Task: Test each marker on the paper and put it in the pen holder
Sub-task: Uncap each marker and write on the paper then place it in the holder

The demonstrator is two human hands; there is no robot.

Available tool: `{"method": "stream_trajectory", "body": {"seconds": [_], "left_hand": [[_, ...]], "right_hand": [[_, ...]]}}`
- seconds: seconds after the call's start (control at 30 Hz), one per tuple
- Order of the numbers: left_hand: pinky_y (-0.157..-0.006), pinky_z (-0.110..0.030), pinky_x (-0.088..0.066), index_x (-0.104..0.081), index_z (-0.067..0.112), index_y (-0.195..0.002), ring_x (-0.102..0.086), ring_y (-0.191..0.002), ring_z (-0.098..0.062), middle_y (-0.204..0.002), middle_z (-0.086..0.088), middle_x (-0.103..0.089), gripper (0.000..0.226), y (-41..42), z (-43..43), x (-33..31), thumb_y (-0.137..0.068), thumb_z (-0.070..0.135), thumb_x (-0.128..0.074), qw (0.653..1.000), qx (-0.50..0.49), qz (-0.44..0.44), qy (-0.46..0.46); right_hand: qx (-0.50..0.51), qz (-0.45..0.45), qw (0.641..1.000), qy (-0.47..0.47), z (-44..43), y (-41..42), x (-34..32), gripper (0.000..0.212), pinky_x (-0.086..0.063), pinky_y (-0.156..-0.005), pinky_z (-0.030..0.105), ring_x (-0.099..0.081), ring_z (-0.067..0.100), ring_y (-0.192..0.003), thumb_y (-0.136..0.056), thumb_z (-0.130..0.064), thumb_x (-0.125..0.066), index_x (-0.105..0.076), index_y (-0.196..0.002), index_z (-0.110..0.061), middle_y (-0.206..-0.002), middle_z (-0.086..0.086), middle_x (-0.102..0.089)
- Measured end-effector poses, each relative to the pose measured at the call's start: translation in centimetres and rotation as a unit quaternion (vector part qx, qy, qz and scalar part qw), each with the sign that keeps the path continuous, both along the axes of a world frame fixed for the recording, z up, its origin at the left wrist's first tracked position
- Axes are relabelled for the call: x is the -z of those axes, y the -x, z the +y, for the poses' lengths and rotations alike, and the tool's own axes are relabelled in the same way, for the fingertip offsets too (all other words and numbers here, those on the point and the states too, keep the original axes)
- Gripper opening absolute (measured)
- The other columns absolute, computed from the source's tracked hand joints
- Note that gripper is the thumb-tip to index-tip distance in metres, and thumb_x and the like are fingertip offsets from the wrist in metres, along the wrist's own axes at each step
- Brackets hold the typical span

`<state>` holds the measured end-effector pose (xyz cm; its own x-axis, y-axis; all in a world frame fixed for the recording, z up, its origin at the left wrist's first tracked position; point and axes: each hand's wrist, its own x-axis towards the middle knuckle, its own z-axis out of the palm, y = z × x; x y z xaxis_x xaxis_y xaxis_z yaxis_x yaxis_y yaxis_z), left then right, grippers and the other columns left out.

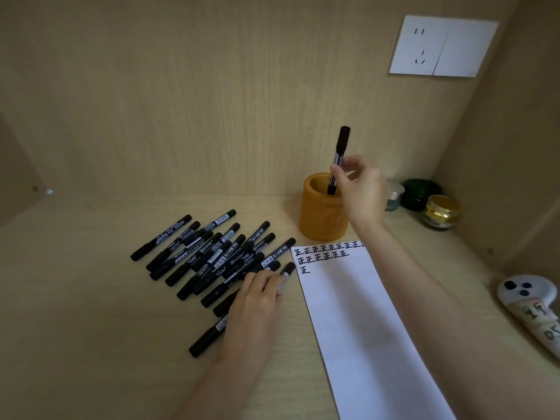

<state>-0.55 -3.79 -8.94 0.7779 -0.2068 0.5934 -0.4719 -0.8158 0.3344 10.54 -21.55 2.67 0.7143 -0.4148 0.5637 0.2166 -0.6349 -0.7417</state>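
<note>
While the marker (pixel 341 153) is pinched nearly upright by the right grip (pixel 360 189), its lower end inside the pen holder (pixel 321 219) near the back edge of the bench (pixel 91 298), it could be toppled out by a skewed release — whether anything in the marker pile (pixel 212 250) is clasped by the left grip (pixel 257 298) cannot be told.

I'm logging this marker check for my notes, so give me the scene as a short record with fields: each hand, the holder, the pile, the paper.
right hand: pinches held marker upright, lower end inside the pen holder's mouth
left hand: on the marker pile, fingers curled over edge marker beside the paper
pen holder: orange-brown, upright, behind the paper
paper: three rows of black test marks at its top, last row one mark
behind: small jars near the corner
</note>
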Motion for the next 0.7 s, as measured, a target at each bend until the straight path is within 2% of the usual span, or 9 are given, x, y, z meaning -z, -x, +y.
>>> {"method": "stream_trajectory", "body": {"seconds": [0.1,0.2,0.3,0.37,0.43,0.5,0.57,0.63,0.7], "left_hand": [[-0.060,-0.018,-0.050,-0.067,0.014,-0.097,-0.055,-0.081,-0.009,-0.090,0.004,-0.065,0.043,-0.1,0.0,0.2,-0.060,-0.001,-0.083,1.000,0.004,-0.010,0.008],[-0.062,-0.013,-0.046,-0.066,0.015,-0.098,-0.050,-0.083,-0.005,-0.089,0.005,-0.065,0.044,-0.1,0.0,0.2,-0.061,-0.004,-0.082,0.999,0.004,-0.006,0.031],[-0.078,-0.010,-0.041,-0.064,0.015,-0.104,-0.044,-0.090,-0.003,-0.093,0.006,-0.063,0.042,0.0,0.1,-0.2,-0.069,-0.006,-0.075,0.996,0.017,-0.001,0.091],[-0.086,-0.006,-0.036,-0.056,0.024,-0.108,-0.044,-0.093,0.004,-0.096,0.018,-0.055,0.043,0.4,0.1,-0.8,-0.077,-0.003,-0.070,0.988,0.035,0.014,0.147],[-0.084,-0.005,-0.038,-0.051,0.032,-0.109,-0.044,-0.095,0.010,-0.097,0.027,-0.047,0.045,0.8,0.2,-1.3,-0.081,0.001,-0.067,0.982,0.050,0.025,0.183],[-0.082,-0.004,-0.039,-0.051,0.032,-0.109,-0.046,-0.094,0.012,-0.099,0.026,-0.048,0.043,1.0,0.2,-1.7,-0.082,0.003,-0.067,0.977,0.062,0.020,0.204],[-0.082,-0.003,-0.038,-0.055,0.028,-0.108,-0.048,-0.094,0.011,-0.102,0.022,-0.051,0.037,1.1,0.0,-2.0,-0.082,0.005,-0.067,0.972,0.078,0.014,0.221],[-0.083,-0.003,-0.038,-0.055,0.025,-0.107,-0.050,-0.094,0.009,-0.103,0.019,-0.053,0.030,1.2,-0.1,-2.1,-0.084,0.010,-0.066,0.968,0.100,0.013,0.230],[-0.082,-0.005,-0.039,-0.055,0.025,-0.108,-0.052,-0.095,0.006,-0.104,0.018,-0.054,0.026,1.4,-0.2,-2.3,-0.085,0.017,-0.063,0.964,0.114,0.024,0.241]], "right_hand": [[0.053,0.060,0.993,0.089,-0.2,-1.3,1.2,0.027,-0.046,-0.077,0.033,-0.057,0.019,-0.107,-0.090,-0.036,-0.062,-0.068,-0.110,-0.018,-0.100,0.000,-0.070],[0.051,0.123,0.979,0.154,-0.7,-1.7,2.0,0.031,-0.034,-0.077,0.031,-0.046,0.022,-0.117,-0.091,-0.038,-0.060,-0.070,-0.114,-0.020,-0.104,0.005,-0.071],[0.025,0.105,0.983,0.150,-0.9,-1.0,2.3,0.028,-0.033,-0.079,0.031,-0.043,0.024,-0.115,-0.093,-0.035,-0.059,-0.072,-0.108,-0.016,-0.103,0.007,-0.069],[0.025,0.060,0.988,0.139,-0.7,0.2,2.4,0.026,-0.032,-0.081,0.029,-0.044,0.023,-0.110,-0.094,-0.032,-0.057,-0.072,-0.103,-0.013,-0.103,0.007,-0.066],[0.016,0.034,0.995,0.094,0.0,2.2,2.8,0.026,-0.034,-0.077,0.027,-0.050,0.019,-0.099,-0.095,-0.034,-0.056,-0.070,-0.095,-0.012,-0.096,0.004,-0.065],[-0.079,0.072,0.994,-0.030,1.0,4.9,3.3,0.033,-0.039,-0.068,0.026,-0.055,0.012,-0.078,-0.093,-0.043,-0.055,-0.067,-0.090,-0.013,-0.080,-0.004,-0.063],[-0.203,0.154,0.954,-0.156,2.3,7.7,3.6,0.044,-0.040,-0.057,0.018,-0.052,0.004,-0.058,-0.087,-0.053,-0.053,-0.067,-0.090,-0.012,-0.061,-0.011,-0.057],[-0.277,0.238,0.907,-0.211,3.1,9.5,4.1,0.047,-0.035,-0.048,0.013,-0.045,0.004,-0.047,-0.083,-0.054,-0.054,-0.068,-0.090,-0.010,-0.052,-0.007,-0.050],[-0.303,0.262,0.882,-0.249,3.7,10.4,4.6,0.029,-0.032,-0.042,0.014,-0.042,0.007,-0.043,-0.086,-0.039,-0.063,-0.065,-0.080,-0.010,-0.052,0.002,-0.047]]}}
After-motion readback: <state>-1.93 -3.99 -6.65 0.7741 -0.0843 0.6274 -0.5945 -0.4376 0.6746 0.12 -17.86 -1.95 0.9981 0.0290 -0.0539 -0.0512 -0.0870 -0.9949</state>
